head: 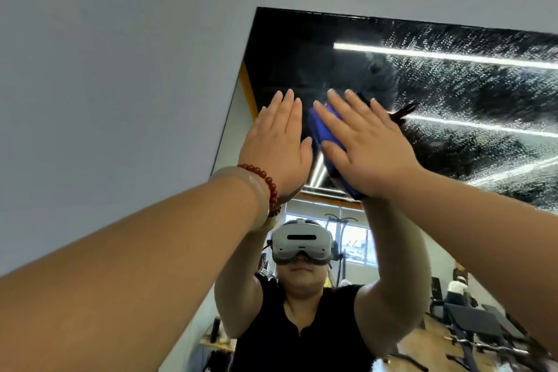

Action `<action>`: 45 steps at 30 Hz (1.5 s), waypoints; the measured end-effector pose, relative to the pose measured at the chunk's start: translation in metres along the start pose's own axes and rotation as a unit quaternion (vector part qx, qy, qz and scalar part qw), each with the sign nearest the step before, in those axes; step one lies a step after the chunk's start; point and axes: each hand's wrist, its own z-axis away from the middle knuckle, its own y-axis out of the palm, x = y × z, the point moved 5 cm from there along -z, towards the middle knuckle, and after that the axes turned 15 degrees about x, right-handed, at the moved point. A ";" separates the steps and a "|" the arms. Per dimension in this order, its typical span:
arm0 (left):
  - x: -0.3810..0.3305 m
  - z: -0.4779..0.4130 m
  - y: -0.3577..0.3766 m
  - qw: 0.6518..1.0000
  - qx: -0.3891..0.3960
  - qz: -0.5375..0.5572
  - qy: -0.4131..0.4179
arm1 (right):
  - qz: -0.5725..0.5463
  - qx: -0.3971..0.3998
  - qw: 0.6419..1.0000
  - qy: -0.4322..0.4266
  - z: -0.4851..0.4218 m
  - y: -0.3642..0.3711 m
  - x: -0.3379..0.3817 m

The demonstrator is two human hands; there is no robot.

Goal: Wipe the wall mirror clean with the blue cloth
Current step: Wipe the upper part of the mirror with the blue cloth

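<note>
The right hand (362,145) lies flat with straight fingers over the blue cloth (324,127), pressing it against the glass of the wall mirror (302,48) near its upper left corner. This is no closed grip, only an open palm pinning the bunched cloth, whose blue edge shows beside the thumb and below the heel of the hand. The left hand (273,142), with a red bead bracelet (267,184) at the wrist, is also open and flat just beside it, apparently on the bare glass and holding nothing. A dense field of white droplets (471,84) covers the mirror to the right of the cloth, while the dark patch around the hands looks free of them, so I judge the wiping to be partly done. To do it well, the pressing palm should carry the cloth rightward into the wet band in overlapping passes, with even pressure so the cloth does not slide out from under the straight fingers. The bare left palm is likely to mark the glass; it would sit better on the pale wall (120,84) or lifted away, and its spot should be wiped last.
</note>
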 end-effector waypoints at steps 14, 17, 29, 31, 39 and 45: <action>-0.002 0.001 0.009 1.000 -0.007 -0.006 -0.004 | -0.042 -0.024 0.991 0.127 -0.035 -0.017 -0.036; -0.002 0.000 0.009 1.000 -0.010 -0.003 -0.004 | 0.001 -0.010 1.000 -0.002 -0.033 -0.012 -0.003; -0.005 -0.002 0.009 1.000 -0.016 -0.002 0.000 | 0.021 0.010 0.998 -0.064 -0.028 -0.009 -0.009; -0.005 -0.003 0.010 1.000 -0.008 -0.005 -0.001 | -0.005 0.000 1.000 0.008 -0.035 -0.015 -0.038; -0.007 -0.006 0.006 1.000 -0.011 0.007 -0.005 | 0.026 0.016 0.997 -0.074 -0.014 -0.003 -0.014; -0.019 -0.031 -0.008 1.000 -0.018 -0.004 0.009 | -0.028 -0.014 0.992 0.119 -0.032 -0.015 -0.080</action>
